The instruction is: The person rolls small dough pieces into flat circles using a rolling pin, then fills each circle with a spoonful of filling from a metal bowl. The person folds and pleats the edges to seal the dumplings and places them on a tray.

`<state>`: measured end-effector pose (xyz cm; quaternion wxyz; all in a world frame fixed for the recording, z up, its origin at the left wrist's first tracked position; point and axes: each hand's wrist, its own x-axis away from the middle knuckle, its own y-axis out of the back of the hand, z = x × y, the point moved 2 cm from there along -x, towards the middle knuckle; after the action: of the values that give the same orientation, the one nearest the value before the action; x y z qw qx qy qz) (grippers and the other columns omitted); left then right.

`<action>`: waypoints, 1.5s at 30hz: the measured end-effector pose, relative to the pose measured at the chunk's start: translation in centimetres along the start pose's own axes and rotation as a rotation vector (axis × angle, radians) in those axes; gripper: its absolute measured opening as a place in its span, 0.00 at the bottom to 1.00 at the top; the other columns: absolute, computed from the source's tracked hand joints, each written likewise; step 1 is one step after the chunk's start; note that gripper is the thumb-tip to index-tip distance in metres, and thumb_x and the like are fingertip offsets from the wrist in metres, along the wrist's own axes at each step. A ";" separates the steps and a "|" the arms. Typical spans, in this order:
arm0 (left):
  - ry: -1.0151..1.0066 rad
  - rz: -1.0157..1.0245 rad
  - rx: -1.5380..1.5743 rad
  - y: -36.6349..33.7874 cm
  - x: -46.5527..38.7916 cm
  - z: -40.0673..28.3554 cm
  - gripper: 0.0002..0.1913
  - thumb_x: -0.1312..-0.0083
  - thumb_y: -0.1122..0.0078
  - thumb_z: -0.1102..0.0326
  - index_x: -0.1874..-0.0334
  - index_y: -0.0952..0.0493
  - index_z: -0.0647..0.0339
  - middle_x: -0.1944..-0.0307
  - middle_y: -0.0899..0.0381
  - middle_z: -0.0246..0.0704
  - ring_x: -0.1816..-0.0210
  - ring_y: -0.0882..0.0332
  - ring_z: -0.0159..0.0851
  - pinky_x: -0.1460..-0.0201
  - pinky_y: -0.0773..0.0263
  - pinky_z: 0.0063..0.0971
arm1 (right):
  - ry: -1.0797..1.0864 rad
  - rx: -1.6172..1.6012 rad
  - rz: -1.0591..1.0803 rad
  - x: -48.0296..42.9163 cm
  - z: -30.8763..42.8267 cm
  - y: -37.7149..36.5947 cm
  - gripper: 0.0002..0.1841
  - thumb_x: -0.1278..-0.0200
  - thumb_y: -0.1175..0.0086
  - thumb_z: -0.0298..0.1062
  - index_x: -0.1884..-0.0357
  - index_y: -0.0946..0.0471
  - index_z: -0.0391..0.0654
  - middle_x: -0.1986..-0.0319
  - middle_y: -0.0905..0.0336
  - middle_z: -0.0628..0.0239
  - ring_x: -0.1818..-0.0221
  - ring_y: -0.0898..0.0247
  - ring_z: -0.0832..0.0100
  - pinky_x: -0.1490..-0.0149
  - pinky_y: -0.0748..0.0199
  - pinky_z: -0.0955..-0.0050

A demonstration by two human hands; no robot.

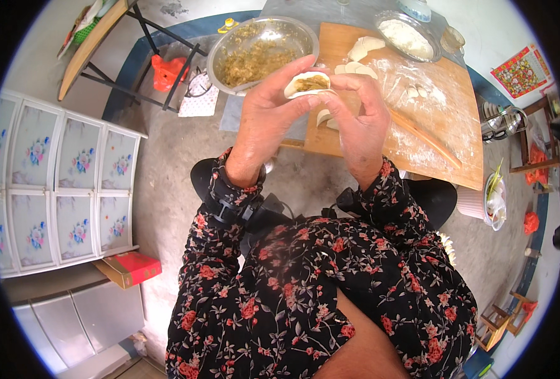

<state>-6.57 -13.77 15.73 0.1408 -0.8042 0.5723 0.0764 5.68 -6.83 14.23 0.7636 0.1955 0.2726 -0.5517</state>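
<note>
Both of my hands hold one filled dough wrapper (312, 84), its edges raised around brownish filling and its top not closed. My left hand (272, 113) grips its left side, thumb in front. My right hand (362, 111) pinches its right side. Behind my left hand stands a steel bowl (216, 52) of filling, with a utensil partly hidden in it. Flat dough wrappers (355, 69) lie on the floured wooden board (327, 137) beyond my hands. Folded dough pieces (324, 116) lie between my hands on the board, partly hidden. A rolling pin (426, 137) rests right of my right hand.
A bowl of flour (407, 39) stands at the board's far edge, beside a glass jar (452, 40). Small dough lumps (417, 91) and a larger dough piece (365, 47) lie on the board. A pink bin (470, 203) stands on the floor at the right.
</note>
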 end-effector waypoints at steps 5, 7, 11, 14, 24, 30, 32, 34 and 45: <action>-0.004 0.047 -0.012 -0.1 0.1 -0.1 0.27 0.40 0.44 0.83 0.36 0.34 0.65 0.46 0.24 0.39 0.45 0.26 0.32 0.41 0.30 0.25 | 0.023 0.113 0.026 0.1 0.2 0.0 0.07 0.50 0.38 0.26 0.67 0.21 0.43 0.66 0.23 0.64 0.59 0.31 0.63 0.53 0.33 0.69; -0.016 0.077 -0.039 -0.1 0.1 -0.3 0.27 0.40 0.44 0.83 0.36 0.35 0.64 0.45 0.25 0.37 0.45 0.27 0.31 0.42 0.30 0.24 | 0.058 0.127 0.048 0.1 0.4 0.1 0.07 0.50 0.38 0.26 0.67 0.21 0.44 0.67 0.23 0.64 0.59 0.31 0.63 0.53 0.33 0.69; 0.011 0.084 -0.077 -0.1 0.4 -0.7 0.28 0.40 0.44 0.83 0.35 0.35 0.64 0.44 0.26 0.35 0.45 0.29 0.28 0.43 0.31 0.21 | 0.037 0.135 0.081 0.1 0.6 0.1 0.07 0.49 0.39 0.25 0.66 0.20 0.44 0.68 0.24 0.64 0.58 0.33 0.64 0.53 0.34 0.68; 0.038 0.073 -0.142 0.1 0.5 -1.0 0.29 0.40 0.43 0.82 0.34 0.35 0.63 0.45 0.26 0.33 0.46 0.29 0.26 0.44 0.31 0.19 | -0.002 0.122 0.085 0.1 0.4 0.1 0.08 0.49 0.40 0.25 0.66 0.20 0.45 0.67 0.25 0.64 0.58 0.33 0.64 0.52 0.34 0.68; 0.084 0.172 -0.220 0.5 0.3 -1.0 0.30 0.39 0.44 0.81 0.33 0.36 0.61 0.49 0.25 0.28 0.49 0.32 0.22 0.47 0.34 0.16 | 0.045 0.136 0.186 0.1 0.2 0.1 0.07 0.50 0.40 0.25 0.67 0.20 0.45 0.67 0.26 0.64 0.59 0.35 0.64 0.52 0.36 0.69; 0.090 0.219 -0.253 0.8 0.2 -0.8 0.31 0.39 0.45 0.81 0.32 0.39 0.61 0.48 0.25 0.29 0.50 0.31 0.22 0.48 0.33 0.16 | 0.040 0.168 0.198 0.0 0.1 0.0 0.06 0.51 0.40 0.26 0.68 0.20 0.46 0.68 0.27 0.64 0.60 0.35 0.64 0.54 0.36 0.68; 0.115 0.228 -0.273 0.9 0.2 -0.7 0.31 0.38 0.45 0.81 0.31 0.39 0.60 0.48 0.25 0.29 0.51 0.30 0.22 0.49 0.33 0.15 | 0.083 0.183 0.218 -0.1 0.0 -0.1 0.06 0.50 0.40 0.27 0.68 0.20 0.46 0.69 0.27 0.65 0.61 0.35 0.63 0.55 0.36 0.68; 0.138 0.245 -0.285 1.0 0.2 -0.7 0.31 0.38 0.45 0.81 0.31 0.39 0.59 0.48 0.25 0.30 0.52 0.30 0.22 0.50 0.33 0.15 | 0.098 0.151 0.236 -0.1 -0.3 -0.1 0.06 0.50 0.41 0.28 0.68 0.20 0.47 0.69 0.27 0.65 0.61 0.35 0.63 0.55 0.36 0.68; 0.244 0.258 -0.147 1.5 -0.1 -0.2 0.30 0.39 0.45 0.81 0.33 0.37 0.59 0.50 0.24 0.28 0.53 0.29 0.21 0.51 0.32 0.14 | 0.128 0.163 0.276 0.4 -0.7 -0.2 0.05 0.49 0.41 0.26 0.68 0.20 0.45 0.68 0.24 0.65 0.61 0.33 0.63 0.55 0.34 0.68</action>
<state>-7.99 -14.20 15.74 0.0002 -0.7358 0.6762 0.0374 5.47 -6.72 13.47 0.7948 0.3272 0.2456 -0.4482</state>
